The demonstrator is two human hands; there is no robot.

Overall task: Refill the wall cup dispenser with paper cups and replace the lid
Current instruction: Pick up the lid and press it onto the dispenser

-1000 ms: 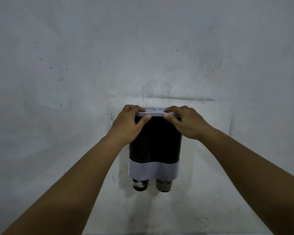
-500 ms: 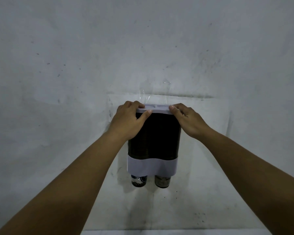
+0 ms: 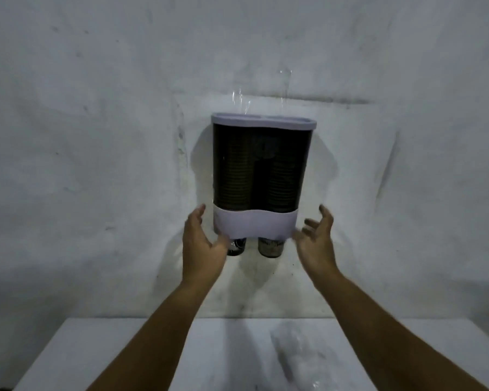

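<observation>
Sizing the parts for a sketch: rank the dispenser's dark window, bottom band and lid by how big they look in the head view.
1. Dark window
2. Bottom band
3. Lid, seen nearly edge-on, so its top face may be larger than it looks.

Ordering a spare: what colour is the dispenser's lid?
Pale lilac-white lid, seen in the head view.

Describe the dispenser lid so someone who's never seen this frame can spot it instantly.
Find the dark two-column cup dispenser mounted on the pale wall, above both open hands. The lid is the pale flat cap across its very top. Unlike the similar pale band at the bottom, it is thin, rimmed, and has no cups poking out beneath it.
</observation>
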